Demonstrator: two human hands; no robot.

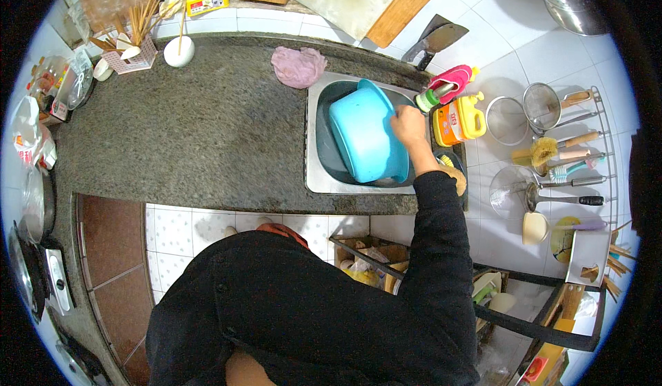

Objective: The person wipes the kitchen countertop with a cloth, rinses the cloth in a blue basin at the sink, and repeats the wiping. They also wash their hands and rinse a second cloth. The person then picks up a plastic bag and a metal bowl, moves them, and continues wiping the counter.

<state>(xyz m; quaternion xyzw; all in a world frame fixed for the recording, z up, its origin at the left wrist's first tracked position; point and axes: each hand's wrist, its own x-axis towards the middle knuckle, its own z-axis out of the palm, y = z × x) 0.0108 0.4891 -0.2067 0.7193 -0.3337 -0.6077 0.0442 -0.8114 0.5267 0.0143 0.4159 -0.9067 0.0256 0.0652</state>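
A blue plastic basin (362, 132) lies tipped on its side in the stainless steel sink (315, 174), its bottom towards the left. My right hand (411, 125) has its fingers closed over the basin's rim on the right side. My left hand is out of view; only a bit of bare skin shows at the bottom of the picture. A crumpled pink cloth (298, 67) rests on the counter at the sink's back left corner. Right of the sink stand a yellow detergent jug (459, 121) and a green-and-white container (426, 100) by a red cloth (452, 82).
Strainers, brushes and a ladle (558, 200) hang from a rack on the right wall. A white bowl (179, 51) and a utensil basket (132, 60) stand on the granite counter (207, 127) at the back left. A black-framed shelf (532, 329) is at the lower right.
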